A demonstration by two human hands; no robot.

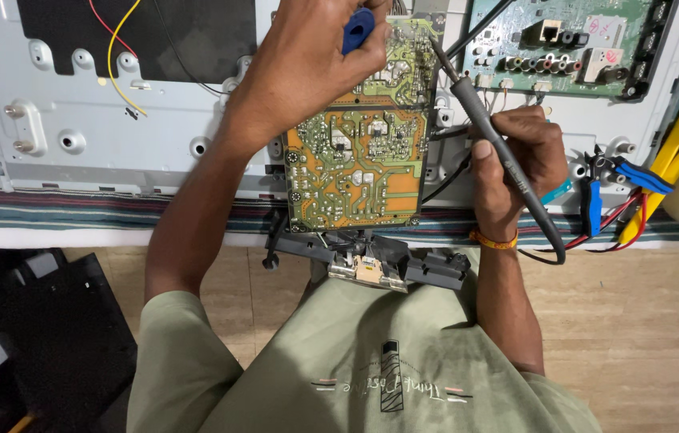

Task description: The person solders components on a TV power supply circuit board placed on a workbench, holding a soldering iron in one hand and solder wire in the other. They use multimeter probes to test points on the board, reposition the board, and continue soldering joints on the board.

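Observation:
My left hand [307, 64] is closed around a blue tool handle [358, 30] at the top edge of an orange and green circuit board [359, 160]. The board stands tilted, solder side up, over a grey metal panel [99, 152]. My right hand [516, 160] grips a black soldering iron [484, 128] like a pen. Its tip points up and left to the board's upper right edge. The iron's black cable loops down past my wrist, which wears an orange thread band [493, 239].
A second green circuit board [580, 40] with connectors sits at the top right. Blue-handled pliers [608, 180], yellow-handled tools [672, 152] and red wires lie at the right. Red and yellow wires [119, 48] cross the panel's top left. A black plastic bracket [371, 261] lies near my lap.

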